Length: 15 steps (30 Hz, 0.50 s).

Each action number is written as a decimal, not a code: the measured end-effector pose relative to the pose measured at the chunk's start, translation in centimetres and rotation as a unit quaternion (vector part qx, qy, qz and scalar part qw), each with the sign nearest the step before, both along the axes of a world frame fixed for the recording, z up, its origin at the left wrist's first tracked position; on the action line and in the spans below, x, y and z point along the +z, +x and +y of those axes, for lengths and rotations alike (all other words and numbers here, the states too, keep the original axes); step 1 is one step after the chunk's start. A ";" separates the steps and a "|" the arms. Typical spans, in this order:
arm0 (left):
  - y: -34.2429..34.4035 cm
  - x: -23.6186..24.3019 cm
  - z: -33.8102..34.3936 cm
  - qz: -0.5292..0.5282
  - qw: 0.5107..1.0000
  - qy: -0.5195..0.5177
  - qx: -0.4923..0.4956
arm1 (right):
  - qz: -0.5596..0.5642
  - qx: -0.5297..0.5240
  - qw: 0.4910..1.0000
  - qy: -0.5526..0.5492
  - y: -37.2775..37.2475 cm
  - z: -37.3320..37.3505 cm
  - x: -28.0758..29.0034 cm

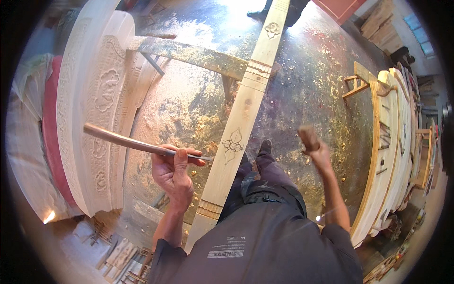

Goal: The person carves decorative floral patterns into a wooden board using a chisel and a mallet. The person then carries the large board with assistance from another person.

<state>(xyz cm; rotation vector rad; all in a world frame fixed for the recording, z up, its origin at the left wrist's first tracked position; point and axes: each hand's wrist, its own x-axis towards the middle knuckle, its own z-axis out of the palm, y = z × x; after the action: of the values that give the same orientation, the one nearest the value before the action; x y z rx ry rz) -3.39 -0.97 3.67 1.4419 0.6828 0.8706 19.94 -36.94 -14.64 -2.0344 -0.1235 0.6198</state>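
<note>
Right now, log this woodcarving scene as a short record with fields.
left hand: grips a long chisel, its tip at the plank's edge
right hand: raised, holding a blurred wooden mallet
workpiece: long pale plank with a drawn flower motif and carved bands
support: wooden sawhorse under the plank
left side: large carved panel
right side: curved boards on a rack
floor: strewn with wood chips

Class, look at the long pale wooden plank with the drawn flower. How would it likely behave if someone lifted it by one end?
The plank looks stiff: it spans straight across the trestle without sagging. Being long and narrow, it would probably feel unwieldy and swing. Its smooth face may slip somewhat, though the left hand only sets a chisel against it.
</note>
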 end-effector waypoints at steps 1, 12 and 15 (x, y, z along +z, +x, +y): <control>-0.7 -0.5 -0.2 0.010 1.000 -0.014 0.003 | 0.090 -0.040 0.995 -0.036 -2.0 -2.1 -2.9; -2.2 -1.0 -0.5 0.019 0.999 -0.043 0.011 | 0.237 -0.037 0.950 -0.200 -10.3 -11.8 -11.3; -2.3 -0.8 -0.6 0.011 0.999 -0.044 0.009 | 0.225 -0.055 0.953 -0.195 -9.5 -11.1 -10.9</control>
<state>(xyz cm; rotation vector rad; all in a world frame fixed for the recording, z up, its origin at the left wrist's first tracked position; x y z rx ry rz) -5.74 -1.61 2.84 1.3699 0.7424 0.8289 10.43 -48.08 -25.58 -2.1941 0.4089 1.0849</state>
